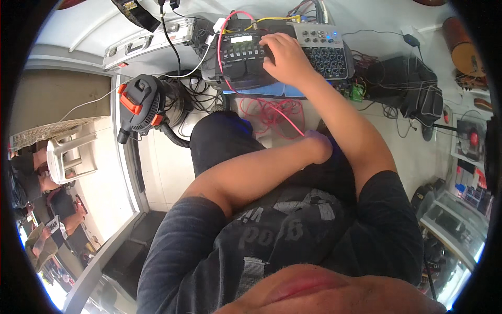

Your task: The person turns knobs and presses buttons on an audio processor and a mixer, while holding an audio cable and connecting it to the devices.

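Note:
A black audio unit (241,52) with a small lit screen and rows of buttons sits on the bench ahead of me. My right hand (286,56) reaches over its right side, thumb and fingers spread apart, the fingertips at the panel's upper right. Beside it stands a grey mixer (328,60) with many knobs and blue lights. A red cable (221,47) arches over the black unit and runs down to my lap. There my left hand (318,146) is closed around the cable; its fingers are mostly hidden.
Loose red cable coils (272,116) lie below the bench. On the left stand a black and orange vacuum cleaner (141,104) and a silver case (149,47). A black bag (400,78) and thin wires are at the right. Beyond the doorway is a white plastic stool (65,157), with people nearby.

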`<act>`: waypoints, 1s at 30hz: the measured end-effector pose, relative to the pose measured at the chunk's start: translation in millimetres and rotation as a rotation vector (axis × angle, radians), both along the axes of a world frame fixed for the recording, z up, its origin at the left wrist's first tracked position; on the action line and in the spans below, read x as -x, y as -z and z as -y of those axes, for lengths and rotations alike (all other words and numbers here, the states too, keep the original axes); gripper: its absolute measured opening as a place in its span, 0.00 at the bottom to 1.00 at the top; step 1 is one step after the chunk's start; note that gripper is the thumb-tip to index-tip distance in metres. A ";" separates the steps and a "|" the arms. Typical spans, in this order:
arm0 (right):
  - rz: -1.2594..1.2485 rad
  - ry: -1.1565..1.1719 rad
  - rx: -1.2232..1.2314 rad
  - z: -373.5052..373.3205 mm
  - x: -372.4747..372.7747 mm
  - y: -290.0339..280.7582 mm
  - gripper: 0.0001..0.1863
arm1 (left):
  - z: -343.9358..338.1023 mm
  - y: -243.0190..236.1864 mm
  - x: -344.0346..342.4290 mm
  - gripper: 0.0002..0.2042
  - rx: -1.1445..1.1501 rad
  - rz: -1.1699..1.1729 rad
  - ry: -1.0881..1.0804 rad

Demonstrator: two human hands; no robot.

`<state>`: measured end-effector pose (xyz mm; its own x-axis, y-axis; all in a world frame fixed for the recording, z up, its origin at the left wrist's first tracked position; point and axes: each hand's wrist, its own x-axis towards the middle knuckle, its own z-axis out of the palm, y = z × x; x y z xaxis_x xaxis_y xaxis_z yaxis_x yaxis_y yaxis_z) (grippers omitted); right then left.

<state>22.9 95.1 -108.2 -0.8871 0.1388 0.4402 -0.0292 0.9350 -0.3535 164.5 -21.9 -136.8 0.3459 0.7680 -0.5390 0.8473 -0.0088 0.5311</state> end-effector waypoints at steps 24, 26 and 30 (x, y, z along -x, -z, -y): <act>0.084 -0.074 0.065 18.0 -10.0 -11.9 0.39 | -19.7 41.2 8.9 0.20 0.254 -0.033 0.010; 0.089 -0.065 0.060 16.4 -8.2 -12.8 0.41 | -14.2 43.5 8.9 0.19 0.273 -0.030 -0.015; 0.089 -0.069 0.042 16.4 -5.7 -12.6 0.44 | -12.2 40.3 13.1 0.19 0.277 -0.044 -0.046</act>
<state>28.6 78.7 -95.5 -0.9306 0.0930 0.3541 -0.0594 0.9160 -0.3967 151.3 -9.8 -177.1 0.2857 0.6037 -0.7443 0.8657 0.1705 0.4706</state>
